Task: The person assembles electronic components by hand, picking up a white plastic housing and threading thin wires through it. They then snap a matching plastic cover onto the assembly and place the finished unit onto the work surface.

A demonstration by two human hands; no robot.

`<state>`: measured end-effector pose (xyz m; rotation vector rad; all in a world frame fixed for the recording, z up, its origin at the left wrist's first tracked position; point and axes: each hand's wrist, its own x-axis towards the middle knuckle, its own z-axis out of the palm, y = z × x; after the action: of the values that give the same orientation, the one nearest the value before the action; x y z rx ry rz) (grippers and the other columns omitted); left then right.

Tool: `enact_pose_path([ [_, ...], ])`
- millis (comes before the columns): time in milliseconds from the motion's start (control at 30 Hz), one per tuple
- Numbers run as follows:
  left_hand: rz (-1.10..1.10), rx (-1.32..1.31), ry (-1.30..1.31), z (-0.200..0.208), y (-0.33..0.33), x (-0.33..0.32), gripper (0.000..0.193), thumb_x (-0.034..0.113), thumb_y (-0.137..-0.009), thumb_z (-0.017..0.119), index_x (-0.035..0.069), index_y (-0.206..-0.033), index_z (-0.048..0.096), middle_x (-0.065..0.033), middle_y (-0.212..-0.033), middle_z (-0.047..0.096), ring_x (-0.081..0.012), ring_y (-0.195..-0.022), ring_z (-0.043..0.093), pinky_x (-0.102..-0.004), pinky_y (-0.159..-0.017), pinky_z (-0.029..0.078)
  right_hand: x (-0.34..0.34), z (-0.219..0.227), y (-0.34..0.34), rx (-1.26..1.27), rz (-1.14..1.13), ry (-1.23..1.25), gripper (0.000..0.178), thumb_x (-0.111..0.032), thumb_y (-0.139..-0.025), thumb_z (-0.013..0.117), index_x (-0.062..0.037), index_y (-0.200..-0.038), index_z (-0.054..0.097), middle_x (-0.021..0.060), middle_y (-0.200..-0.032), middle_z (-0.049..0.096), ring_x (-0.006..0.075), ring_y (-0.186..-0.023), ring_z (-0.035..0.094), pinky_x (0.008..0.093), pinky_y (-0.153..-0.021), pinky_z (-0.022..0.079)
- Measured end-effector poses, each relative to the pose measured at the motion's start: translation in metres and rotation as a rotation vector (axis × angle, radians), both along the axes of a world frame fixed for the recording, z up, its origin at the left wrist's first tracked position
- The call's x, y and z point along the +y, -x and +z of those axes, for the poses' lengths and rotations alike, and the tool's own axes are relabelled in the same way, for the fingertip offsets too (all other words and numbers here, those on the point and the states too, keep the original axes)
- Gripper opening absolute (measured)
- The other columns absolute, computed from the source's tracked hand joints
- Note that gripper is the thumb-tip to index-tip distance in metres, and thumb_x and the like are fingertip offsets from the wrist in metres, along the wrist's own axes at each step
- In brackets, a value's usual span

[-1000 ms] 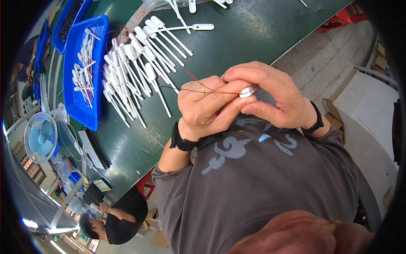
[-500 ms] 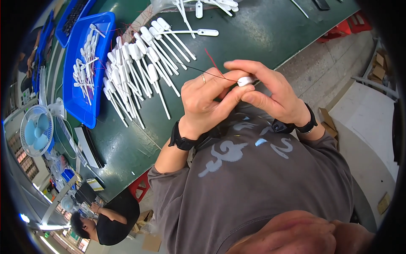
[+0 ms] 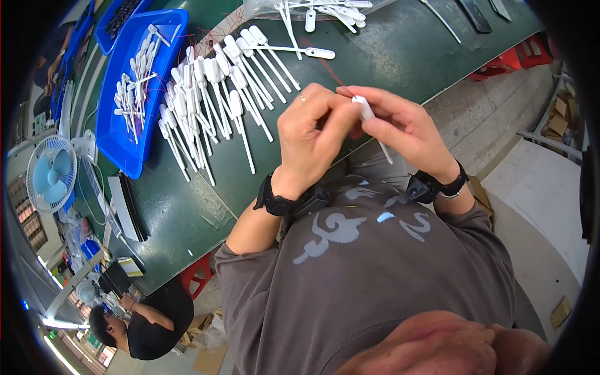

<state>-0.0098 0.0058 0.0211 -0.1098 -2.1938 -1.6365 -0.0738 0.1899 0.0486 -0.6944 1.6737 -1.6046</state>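
In front of my chest, both hands pinch one white plastic stick with a wide head (image 3: 364, 110). Its thin stem comes out below my right hand (image 3: 409, 130), which grips the head from the right with thumb and fingers. My left hand (image 3: 319, 128) has its thumb and forefinger closed at the upper end of the head. A thin red wire (image 3: 329, 71) runs up and left from between my fingers. The fingers hide part of the head and the wire's end. On the table to the left lies a spread of similar white sticks (image 3: 236, 103), several with thin wires.
A blue tray (image 3: 147, 140) with more white sticks stands on the green table (image 3: 206, 203). A clear bag (image 3: 262, 7) of sticks lies at the far edge. Farther left are a fan (image 3: 53, 175) and a seated person (image 3: 153, 319). Red stools (image 3: 506, 62) stand beside the table.
The stick in my hands has turned, so its stem now shows pointing down. My left hand has shifted slightly, and the black wire no longer shows. The whole view has moved a little.
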Motion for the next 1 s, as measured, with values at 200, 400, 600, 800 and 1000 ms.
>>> enact_pose_path([
  [200, 0.06, -0.237, -0.252, -0.007, 0.003, -0.001, 0.018, 0.015, -0.087, 0.078, 0.001, -0.098, 0.073, -0.0068, -0.088, 0.07, -0.0175, -0.07, 0.063, -0.031, -0.066, 0.05, -0.008, -0.028, 0.017, -0.269, -0.241, 0.338, 0.032, -0.022, -0.106, 0.052, -0.0026, -0.131, 0.053, 0.0184, -0.134, 0.062, 0.0178, -0.112, 0.061, 0.0339, -0.106, 0.043],
  [400, -0.022, -0.178, 0.032, -0.002, -0.003, 0.01, 0.016, 0.012, -0.087, 0.076, 0.002, -0.099, 0.073, -0.0098, -0.093, 0.073, -0.0221, -0.077, 0.069, -0.0327, -0.072, 0.053, -0.008, -0.033, 0.012, -0.3, -0.271, 0.455, 0.029, -0.022, -0.105, 0.054, -0.0038, -0.127, 0.055, 0.0201, -0.135, 0.061, 0.0191, -0.12, 0.058, 0.0349, -0.108, 0.042],
  [600, 0.063, -0.065, 0.205, -0.003, 0.0, 0.006, 0.015, 0.009, -0.083, 0.077, 0.004, -0.097, 0.073, -0.0086, -0.082, 0.072, -0.0253, -0.074, 0.068, -0.0347, -0.072, 0.053, 0.001, -0.03, 0.016, -0.113, -0.295, 0.285, 0.026, -0.018, -0.103, 0.058, -0.0014, -0.123, 0.06, 0.0171, -0.125, 0.067, 0.0202, -0.119, 0.062, 0.0341, -0.106, 0.044],
  [800, 0.06, 0.017, 0.334, -0.006, 0.0, 0.004, 0.011, 0.006, -0.084, 0.077, 0.002, -0.093, 0.073, -0.0093, -0.079, 0.07, -0.0222, -0.074, 0.067, -0.0322, -0.074, 0.052, 0.002, -0.028, 0.014, 0.015, -0.301, 0.234, 0.025, -0.016, -0.104, 0.057, 0.0001, -0.123, 0.062, 0.0145, -0.116, 0.071, 0.0202, -0.115, 0.064, 0.0329, -0.102, 0.047],
  [1000, 0.07, 0.129, 0.407, -0.008, 0.005, 0.003, 0.011, 0.007, -0.081, 0.078, 0.005, -0.09, 0.071, -0.0069, -0.075, 0.067, -0.0261, -0.073, 0.066, -0.0372, -0.076, 0.053, -0.002, -0.053, 0.01, -0.138, -0.391, 0.411, 0.026, -0.015, -0.105, 0.055, 0.0003, -0.125, 0.059, 0.0142, -0.119, 0.069, 0.0212, -0.114, 0.064, 0.0357, -0.103, 0.048],
])
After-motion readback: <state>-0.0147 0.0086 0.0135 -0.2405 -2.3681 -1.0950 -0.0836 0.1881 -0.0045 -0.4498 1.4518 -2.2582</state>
